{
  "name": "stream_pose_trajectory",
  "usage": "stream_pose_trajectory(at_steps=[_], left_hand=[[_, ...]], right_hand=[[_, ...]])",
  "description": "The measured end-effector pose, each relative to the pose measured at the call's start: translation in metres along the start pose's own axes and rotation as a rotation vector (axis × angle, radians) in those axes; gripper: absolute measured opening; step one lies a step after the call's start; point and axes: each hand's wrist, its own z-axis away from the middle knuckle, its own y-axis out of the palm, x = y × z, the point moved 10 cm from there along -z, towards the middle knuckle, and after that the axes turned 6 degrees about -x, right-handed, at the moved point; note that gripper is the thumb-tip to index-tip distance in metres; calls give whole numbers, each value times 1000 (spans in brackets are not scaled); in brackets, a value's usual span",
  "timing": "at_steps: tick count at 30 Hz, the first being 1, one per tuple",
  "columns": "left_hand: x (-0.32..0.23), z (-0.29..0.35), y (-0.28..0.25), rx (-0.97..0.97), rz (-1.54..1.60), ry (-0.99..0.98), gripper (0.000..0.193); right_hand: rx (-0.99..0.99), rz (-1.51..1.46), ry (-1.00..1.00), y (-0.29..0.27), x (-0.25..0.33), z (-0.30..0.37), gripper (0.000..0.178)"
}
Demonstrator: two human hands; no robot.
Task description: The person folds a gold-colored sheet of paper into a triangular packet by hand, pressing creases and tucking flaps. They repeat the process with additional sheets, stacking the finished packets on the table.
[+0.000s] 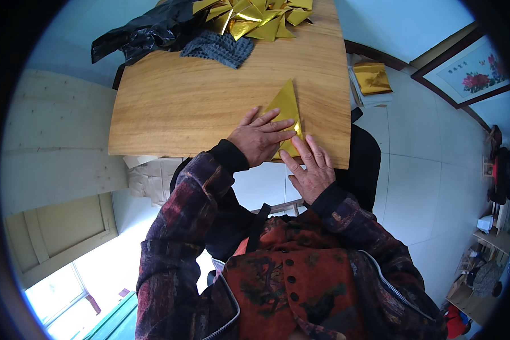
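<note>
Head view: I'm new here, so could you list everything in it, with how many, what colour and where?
Sheet: one, folded, gold, under the hands
Table: one, brown wood, upper middle
Pieces: many, overlapping, gold, table's far end
Cloth: one, dark grey, near the pieces
Bag: one, black, table's far left corner
Stack: one, gold on white, right of table
Picture: one, framed, pink flowers, upper right
Shelf: one, wooden, lower right; contents unclear
Floor: one, pale, right
Jacket: one, dark patterned, on the person
Left hand: one, bare, grip open, on the sheet
Right hand: one, bare, grip open, sheet's near end
</note>
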Motion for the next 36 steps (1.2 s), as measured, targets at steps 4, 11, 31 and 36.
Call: stream_pose_trajectory(at_steps=[4, 11, 31, 36], left_hand=[[0, 1, -1, -16, -8, 11, 52], [1, 0, 0, -20, -14, 9, 52], [-2, -2, -7, -138, 33, -3, 37], [-5, -2, -9, -129, 21, 15, 39]], right_hand=[[25, 9, 9, 2, 0, 1, 71], [38, 77, -1, 5, 1, 0, 70], [-64, -48, 84, -19, -11, 20, 68], [-50, -15, 94, -12, -11, 18, 71]])
